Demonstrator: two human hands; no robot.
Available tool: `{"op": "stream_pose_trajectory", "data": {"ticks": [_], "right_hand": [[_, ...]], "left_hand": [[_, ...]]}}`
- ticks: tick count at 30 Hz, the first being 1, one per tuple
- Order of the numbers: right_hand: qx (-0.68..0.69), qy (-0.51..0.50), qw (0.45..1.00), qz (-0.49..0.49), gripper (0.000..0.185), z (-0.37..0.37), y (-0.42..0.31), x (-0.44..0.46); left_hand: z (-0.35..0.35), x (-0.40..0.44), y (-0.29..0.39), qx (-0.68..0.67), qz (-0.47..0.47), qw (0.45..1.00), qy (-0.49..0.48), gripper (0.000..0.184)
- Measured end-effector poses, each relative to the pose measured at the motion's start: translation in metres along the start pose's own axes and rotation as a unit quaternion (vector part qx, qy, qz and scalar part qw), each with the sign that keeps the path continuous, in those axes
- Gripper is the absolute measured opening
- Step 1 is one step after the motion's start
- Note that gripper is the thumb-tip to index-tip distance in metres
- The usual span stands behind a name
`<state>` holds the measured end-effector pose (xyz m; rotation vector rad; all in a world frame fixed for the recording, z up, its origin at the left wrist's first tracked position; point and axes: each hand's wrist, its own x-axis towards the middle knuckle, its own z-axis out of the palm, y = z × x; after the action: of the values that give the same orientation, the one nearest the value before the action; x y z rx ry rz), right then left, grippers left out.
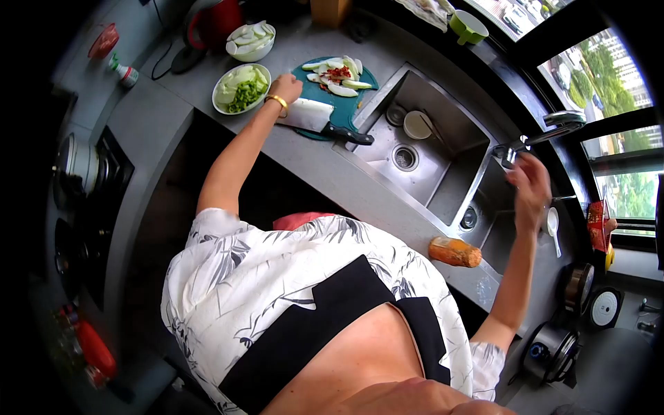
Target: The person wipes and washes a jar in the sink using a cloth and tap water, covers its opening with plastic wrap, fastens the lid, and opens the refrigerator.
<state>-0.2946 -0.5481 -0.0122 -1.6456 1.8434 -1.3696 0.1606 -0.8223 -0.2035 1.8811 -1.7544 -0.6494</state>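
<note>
My left hand, with a gold bracelet on its wrist, is at the left edge of the teal cutting board. Its fingers are curled; whatever may be inside is hidden. Just below it, a cleaver lies on the board, its black handle toward the sink. Pale vegetable slices and chopped red bits are on the board. My right hand is raised by the faucet, slightly blurred, fingers apart. Contact with the faucet is unclear, and I see nothing in this hand.
A bowl of greens and a bowl of white slices stand left of the board. The sink holds a small bowl. An orange-brown root-like item lies at the counter edge. A pot stands on the stove.
</note>
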Motion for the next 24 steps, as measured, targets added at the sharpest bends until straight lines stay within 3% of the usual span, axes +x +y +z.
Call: {"op": "stream_pose_trajectory", "data": {"ticks": [2,3,4,7,9,13,19,24], "right_hand": [[0.068,-0.155,0.984,0.060,0.023,0.079,0.000,0.030],[0.000,-0.210,0.978,0.014,0.025,0.124,0.008,0.038],[-0.007,-0.261,0.965,0.037,0.026,0.166,0.007,0.035],[-0.253,-0.320,0.902,-0.143,0.046,0.259,0.026,0.023],[-0.312,-0.356,0.870,-0.138,0.056,0.299,0.019,0.016],[-0.386,-0.376,0.831,-0.138,0.052,0.351,0.023,0.007],[-0.384,-0.310,0.867,-0.069,0.044,0.372,0.027,0.008],[-0.326,-0.325,0.885,-0.063,0.050,0.370,0.032,0.011]], "left_hand": [[-0.004,0.027,0.011,0.101,0.000,0.994,-0.038,0.038],[-0.004,0.036,0.014,0.151,-0.003,0.987,-0.055,0.040],[-0.004,0.042,0.018,0.169,-0.006,0.982,-0.082,0.039],[0.002,0.063,0.019,0.213,-0.021,0.968,-0.128,0.038],[0.009,0.076,0.014,0.222,-0.010,0.965,-0.138,0.038],[0.010,0.087,0.014,0.221,-0.038,0.960,-0.169,0.039],[0.016,0.092,0.004,0.214,-0.058,0.965,-0.138,0.046],[0.021,0.111,-0.015,0.119,-0.152,0.969,-0.156,0.051]]}}
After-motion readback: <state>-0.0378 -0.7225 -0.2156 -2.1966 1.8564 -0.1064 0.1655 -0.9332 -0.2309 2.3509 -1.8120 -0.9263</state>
